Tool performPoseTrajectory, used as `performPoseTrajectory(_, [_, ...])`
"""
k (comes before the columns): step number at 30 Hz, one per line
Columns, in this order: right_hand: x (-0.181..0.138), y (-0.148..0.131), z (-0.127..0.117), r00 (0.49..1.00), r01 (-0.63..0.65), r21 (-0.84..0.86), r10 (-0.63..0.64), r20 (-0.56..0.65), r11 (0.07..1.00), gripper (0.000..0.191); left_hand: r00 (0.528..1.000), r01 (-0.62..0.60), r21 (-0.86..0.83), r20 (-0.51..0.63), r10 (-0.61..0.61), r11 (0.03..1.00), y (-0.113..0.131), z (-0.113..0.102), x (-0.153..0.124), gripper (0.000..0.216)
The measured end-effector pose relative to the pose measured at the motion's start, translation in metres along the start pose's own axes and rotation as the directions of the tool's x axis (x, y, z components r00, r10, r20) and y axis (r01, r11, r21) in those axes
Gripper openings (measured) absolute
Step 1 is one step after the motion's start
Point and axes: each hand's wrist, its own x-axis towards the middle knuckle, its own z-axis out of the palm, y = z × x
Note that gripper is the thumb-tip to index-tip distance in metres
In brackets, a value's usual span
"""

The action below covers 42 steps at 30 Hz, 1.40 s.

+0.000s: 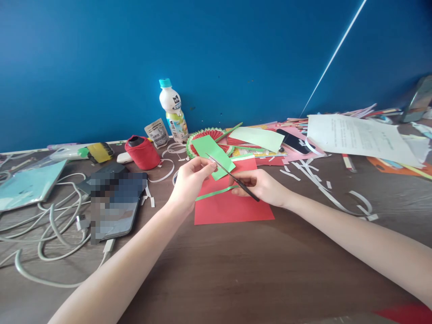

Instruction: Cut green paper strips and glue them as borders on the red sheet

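Observation:
My left hand [191,179] pinches the left edge of a bright green paper piece [207,147] between thumb and fingers. My right hand [265,185] is closed on dark scissors [243,185], seen nearly edge-on. Their blades slant up and left across the green paper, with the tip near my left fingertips. Whether the blades are apart is hard to make out. Below both hands a red paper sheet [232,213] lies flat on the table. A thin green paper strip [216,194] stretches over it between the hands.
Behind stand a drink bottle [173,110] and a red-wrapped roll [143,152], near a pleated red-and-green paper fan [195,137]. A phone [119,204] and white cables [50,225] lie left. Paper scraps [312,175] and a printed sheet [357,137] are right.

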Motion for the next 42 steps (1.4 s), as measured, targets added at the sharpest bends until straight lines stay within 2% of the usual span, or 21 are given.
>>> performPoseTrajectory(11, [0.0004,0.0002,-0.0005,1.000,0.017,-0.041,-0.018,-0.018,0.999,0.036,0.999,-0.015,-0.015,0.030,0.015,1.000,-0.0011,-0.0040,0.0027,0.015])
performPoseTrajectory(17, [0.0005,0.0019,-0.0017,1.000,0.003,-0.044,-0.004,-0.017,0.999,0.033,0.994,-0.106,0.161,0.013,0.105,0.981,-0.0023,-0.0061,0.0064,0.021])
performPoseTrajectory(22, [0.0010,0.0014,-0.0014,1.000,0.004,-0.032,-0.005,-0.013,0.999,0.029,0.988,-0.150,0.223,-0.008,0.155,0.963,-0.0017,-0.0056,0.0051,0.019])
performPoseTrajectory(35, [0.0011,0.0029,-0.0014,0.999,0.043,-0.065,-0.044,-0.014,0.997,0.033,0.984,-0.166,0.228,-0.020,0.176,0.959,-0.0038,-0.0061,0.0044,0.019])
performPoseTrajectory(42, [0.0015,0.0058,-0.0026,0.999,0.022,-0.066,-0.024,-0.030,0.998,0.027,0.984,-0.169,0.222,-0.014,0.176,0.960,-0.0039,-0.0061,0.0047,0.018])
